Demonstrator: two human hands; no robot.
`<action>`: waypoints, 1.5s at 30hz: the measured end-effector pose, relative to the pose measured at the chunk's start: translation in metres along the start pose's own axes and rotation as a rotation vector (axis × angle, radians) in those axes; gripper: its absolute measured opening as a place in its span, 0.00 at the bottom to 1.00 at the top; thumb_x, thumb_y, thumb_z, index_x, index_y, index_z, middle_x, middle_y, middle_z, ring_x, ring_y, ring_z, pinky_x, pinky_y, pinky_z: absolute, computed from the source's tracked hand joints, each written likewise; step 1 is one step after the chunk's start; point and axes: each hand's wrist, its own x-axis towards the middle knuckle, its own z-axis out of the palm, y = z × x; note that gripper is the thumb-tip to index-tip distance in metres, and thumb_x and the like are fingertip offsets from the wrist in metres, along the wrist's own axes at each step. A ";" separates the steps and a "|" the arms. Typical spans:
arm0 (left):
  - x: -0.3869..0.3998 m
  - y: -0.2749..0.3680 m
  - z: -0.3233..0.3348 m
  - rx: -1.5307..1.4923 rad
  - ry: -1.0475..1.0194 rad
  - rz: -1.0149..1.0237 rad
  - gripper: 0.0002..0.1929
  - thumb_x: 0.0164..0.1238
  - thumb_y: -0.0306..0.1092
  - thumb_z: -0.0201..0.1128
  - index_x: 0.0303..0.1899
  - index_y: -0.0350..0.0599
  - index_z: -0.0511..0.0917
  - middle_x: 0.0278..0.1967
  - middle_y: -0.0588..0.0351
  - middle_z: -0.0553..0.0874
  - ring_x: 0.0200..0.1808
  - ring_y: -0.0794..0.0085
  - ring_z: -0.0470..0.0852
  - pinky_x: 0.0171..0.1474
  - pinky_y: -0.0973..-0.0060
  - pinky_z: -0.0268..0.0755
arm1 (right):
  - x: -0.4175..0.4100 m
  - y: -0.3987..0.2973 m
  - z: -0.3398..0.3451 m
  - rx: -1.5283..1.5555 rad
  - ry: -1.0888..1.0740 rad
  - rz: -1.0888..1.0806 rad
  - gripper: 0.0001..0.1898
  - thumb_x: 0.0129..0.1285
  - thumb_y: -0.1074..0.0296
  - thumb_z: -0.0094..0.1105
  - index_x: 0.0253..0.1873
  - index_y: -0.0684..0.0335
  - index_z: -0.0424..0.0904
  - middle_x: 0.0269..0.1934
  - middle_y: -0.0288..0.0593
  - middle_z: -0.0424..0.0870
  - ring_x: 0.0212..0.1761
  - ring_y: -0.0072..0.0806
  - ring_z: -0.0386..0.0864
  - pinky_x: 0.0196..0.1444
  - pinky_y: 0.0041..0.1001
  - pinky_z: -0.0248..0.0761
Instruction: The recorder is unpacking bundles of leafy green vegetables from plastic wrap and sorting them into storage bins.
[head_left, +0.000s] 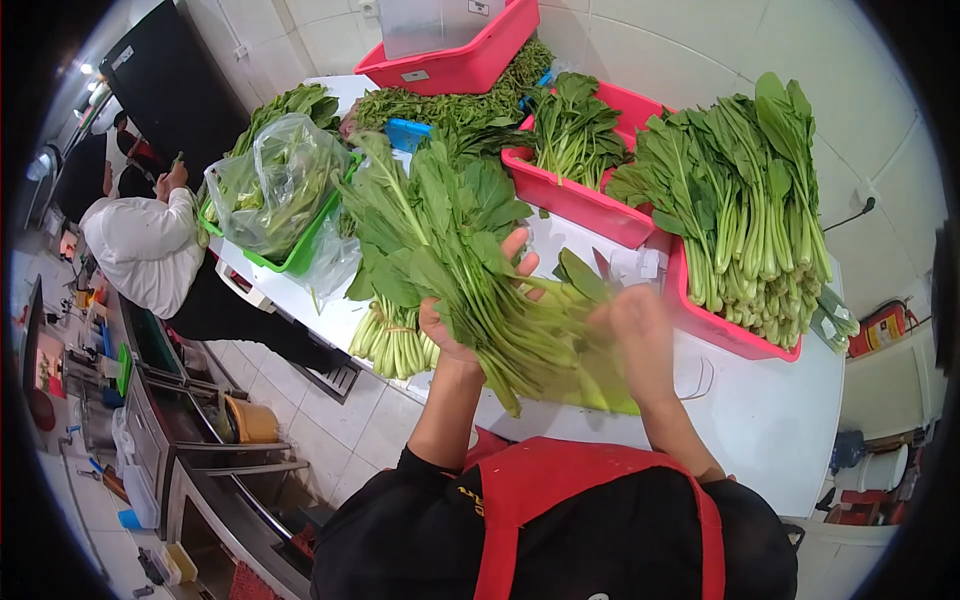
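A loose bunch of leafy greens with long pale stems (450, 255) lies in my left hand (454, 334). The thumb shows on its near side and the fingertips curl up on the far side. My right hand (641, 330) is blurred by motion beside the stem ends; whether it grips a stem is unclear. Under the stems is a yellow-green cutting board (607, 397), partly covered by the bunch. Just past my right hand, a knife blade (601, 264) shows beside a crumpled white wrapper (636, 265). A tied bunch of greens (394, 341) rests left of my left hand.
Stacked greens (757, 225) fill a pink crate (739, 337) on the right; another pink crate (577, 202) sits behind. At left, a green crate (300, 255) holds a plastic bag of greens (277, 187). A person in white (146, 240) stands beyond the white table (772, 420).
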 end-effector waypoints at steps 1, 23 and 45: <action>-0.002 0.001 0.001 0.002 -0.008 -0.001 0.41 0.53 0.53 0.58 0.67 0.52 0.50 0.68 0.42 0.44 0.64 0.45 0.59 0.61 0.47 0.56 | -0.001 0.002 -0.004 0.001 0.001 -0.009 0.04 0.66 0.70 0.47 0.41 0.62 0.64 0.28 0.36 0.75 0.33 0.18 0.73 0.36 0.17 0.67; 0.004 0.016 0.010 0.061 0.153 0.038 0.42 0.46 0.36 0.51 0.68 0.50 0.46 0.69 0.55 0.47 0.65 0.49 0.58 0.58 0.44 0.60 | -0.032 0.044 -0.061 -0.690 -0.236 0.118 0.15 0.54 0.71 0.58 0.49 0.61 0.76 0.50 0.50 0.71 0.37 0.33 0.76 0.42 0.26 0.70; -0.019 0.012 -0.010 0.137 0.244 -0.158 0.40 0.43 0.41 0.53 0.62 0.36 0.54 0.62 0.34 0.60 0.32 0.64 0.75 0.35 0.69 0.73 | 0.005 0.014 -0.026 0.448 -0.069 0.227 0.04 0.66 0.67 0.47 0.37 0.57 0.64 0.19 0.32 0.66 0.14 0.15 0.60 0.17 0.15 0.57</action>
